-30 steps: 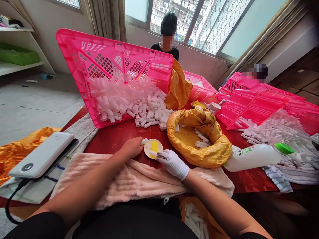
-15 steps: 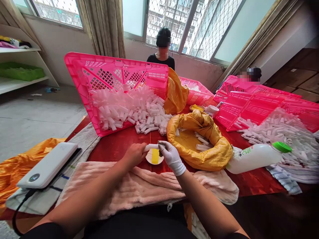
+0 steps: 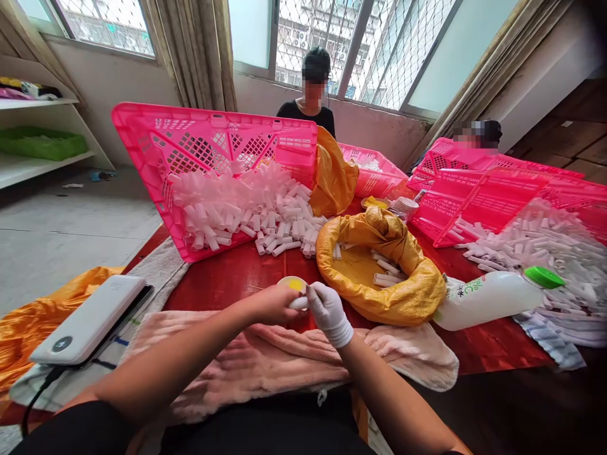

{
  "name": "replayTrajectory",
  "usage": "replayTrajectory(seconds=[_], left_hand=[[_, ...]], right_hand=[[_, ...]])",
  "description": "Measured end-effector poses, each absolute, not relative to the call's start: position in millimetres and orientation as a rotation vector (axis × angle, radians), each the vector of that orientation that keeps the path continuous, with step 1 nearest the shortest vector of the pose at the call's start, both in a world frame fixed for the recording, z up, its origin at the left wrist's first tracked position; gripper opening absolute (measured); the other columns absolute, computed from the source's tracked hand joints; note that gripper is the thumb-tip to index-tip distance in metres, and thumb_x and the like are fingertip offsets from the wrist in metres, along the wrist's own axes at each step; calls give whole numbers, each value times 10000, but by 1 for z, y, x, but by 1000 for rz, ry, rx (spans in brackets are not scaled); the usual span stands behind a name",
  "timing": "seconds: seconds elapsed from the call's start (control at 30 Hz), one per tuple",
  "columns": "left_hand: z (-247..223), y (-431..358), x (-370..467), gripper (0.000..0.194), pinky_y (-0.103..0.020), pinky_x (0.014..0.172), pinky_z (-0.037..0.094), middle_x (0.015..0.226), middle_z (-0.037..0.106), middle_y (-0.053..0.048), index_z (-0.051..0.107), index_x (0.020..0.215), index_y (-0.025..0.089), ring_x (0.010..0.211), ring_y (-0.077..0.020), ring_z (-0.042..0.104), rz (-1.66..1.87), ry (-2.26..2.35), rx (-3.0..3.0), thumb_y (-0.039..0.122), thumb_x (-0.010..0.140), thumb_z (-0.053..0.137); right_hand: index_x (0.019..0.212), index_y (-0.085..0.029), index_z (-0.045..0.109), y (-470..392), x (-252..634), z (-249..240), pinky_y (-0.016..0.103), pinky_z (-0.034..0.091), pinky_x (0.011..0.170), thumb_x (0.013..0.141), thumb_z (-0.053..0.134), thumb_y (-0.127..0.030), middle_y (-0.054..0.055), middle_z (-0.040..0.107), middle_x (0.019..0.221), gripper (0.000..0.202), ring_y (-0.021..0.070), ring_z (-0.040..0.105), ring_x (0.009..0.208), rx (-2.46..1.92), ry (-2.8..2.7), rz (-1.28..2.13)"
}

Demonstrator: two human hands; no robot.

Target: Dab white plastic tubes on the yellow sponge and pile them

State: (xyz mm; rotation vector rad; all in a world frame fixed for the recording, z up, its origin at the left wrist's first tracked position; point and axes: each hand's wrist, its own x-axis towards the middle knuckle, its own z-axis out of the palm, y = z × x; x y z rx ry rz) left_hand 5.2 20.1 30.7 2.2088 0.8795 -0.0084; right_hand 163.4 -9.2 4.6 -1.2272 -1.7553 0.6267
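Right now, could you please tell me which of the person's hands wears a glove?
The right hand, nearer the rolled yellow sack, wears a white one; the left hand is bare.

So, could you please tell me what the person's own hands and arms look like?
The left hand is bare. The right hand wears a white glove with a snug cuff at the wrist. Both forearms are uncovered, and a black sleeve ends around the left elbow.
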Motion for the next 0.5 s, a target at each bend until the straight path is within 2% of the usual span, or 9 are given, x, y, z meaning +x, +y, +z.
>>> replayTrajectory(seconds=[0.1, 0.17, 0.23, 0.33, 0.4, 0.5], left_hand=[[37, 31, 11, 242, -192, 521, 408, 638, 571, 15, 591, 835, 158, 556, -102, 508, -165, 487, 1867, 381, 849, 500], [38, 48, 15, 242, -198, 605, 459, 743, 621, -6, 602, 897, 164, 654, -116, 557, -108, 505, 1946, 366, 880, 470], [38, 73, 18, 209, -230, 753, 478, 916, 655, -46, 615, 943, 173, 837, -152, 591, 63, 863, 2252, 312, 895, 466], [32, 113, 19, 216, -334, 907, 438, 1068, 633, -147, 612, 983, 117, 1046, -239, 554, 249, 1511, 2522, 212, 901, 436], [24, 131, 18, 220, -371, 930, 422, 1061, 635, -178, 605, 979, 74, 1072, -256, 545, 223, 1635, 2512, 149, 894, 416], [12, 143, 19, 197, -362, 897, 437, 950, 662, -146, 612, 888, 68, 1002, -231, 581, 136, 1663, 2426, 99, 869, 418]], right_hand=[[661, -188, 556, -31, 182, 24, 251, 414, 544, 945, 381, -380, 16, 566, 585, 384, 124, 512, 539, -1101, -1967, 460], [760, -197, 619, -56, 206, 35, 257, 466, 593, 929, 438, -333, 35, 638, 669, 282, 145, 586, 606, -1161, -1971, 392], [836, -218, 652, -95, 241, 34, 274, 518, 662, 896, 498, -329, 55, 689, 773, 199, 179, 647, 701, -1350, -1838, 345], [815, -250, 680, -167, 303, 9, 297, 559, 625, 834, 552, -424, 63, 713, 802, 216, 227, 682, 715, -1780, -1510, 305], [834, -265, 696, -210, 341, -13, 328, 578, 613, 769, 587, -480, 71, 728, 837, 249, 261, 696, 737, -2082, -1334, 371], [868, -238, 699, -241, 376, -25, 412, 587, 723, 700, 582, -516, 115, 729, 906, 346, 312, 696, 842, -2310, -1182, 357]])
